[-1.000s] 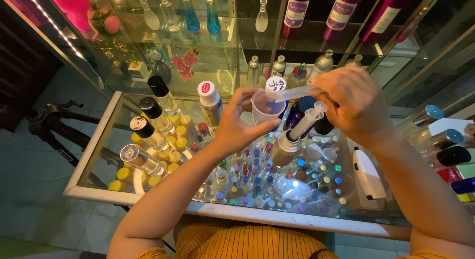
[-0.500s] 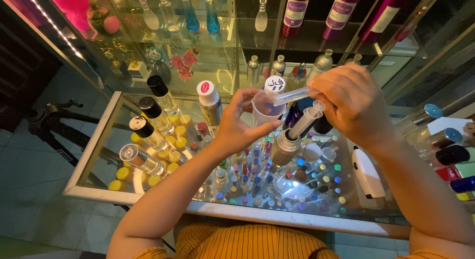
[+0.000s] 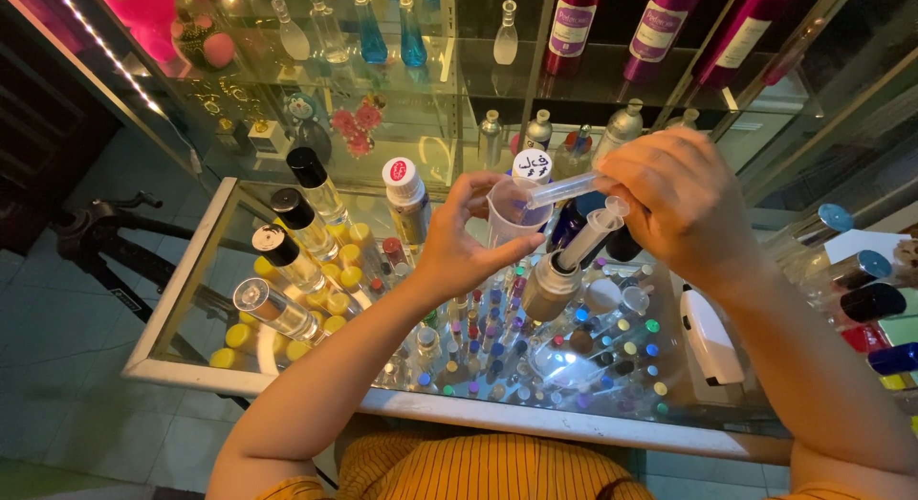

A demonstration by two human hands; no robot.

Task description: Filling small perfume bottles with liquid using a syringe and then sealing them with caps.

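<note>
Clear plastic shows at the centre of both grips. The left hand [image 3: 469,247] is curled around a small see-through measuring cup [image 3: 510,213], thumb on the near side and fingers behind, holding it above the glass counter [image 3: 316,390]. The right hand [image 3: 684,208] is clenched on a slim transparent syringe [image 3: 566,188], whose tip points left over the rim of the cup. A second syringe [image 3: 588,237] stands tilted in the neck of a dull silver metal bottle [image 3: 548,288] just below the right hand; I cannot tell whether the hand touches it.

Against the two earlier frames, almost nothing has moved: both hands keep the same hold, and the syringe tip sits at the same spot by the cup.

Left of the cup lies a row of clear glass bottles with black caps [image 3: 287,251], and a white-capped bottle [image 3: 406,199] stands near it. Under the glass top sit many tiny vials with coloured caps [image 3: 497,337]. A white plastic device [image 3: 712,337] lies to the right.
</note>
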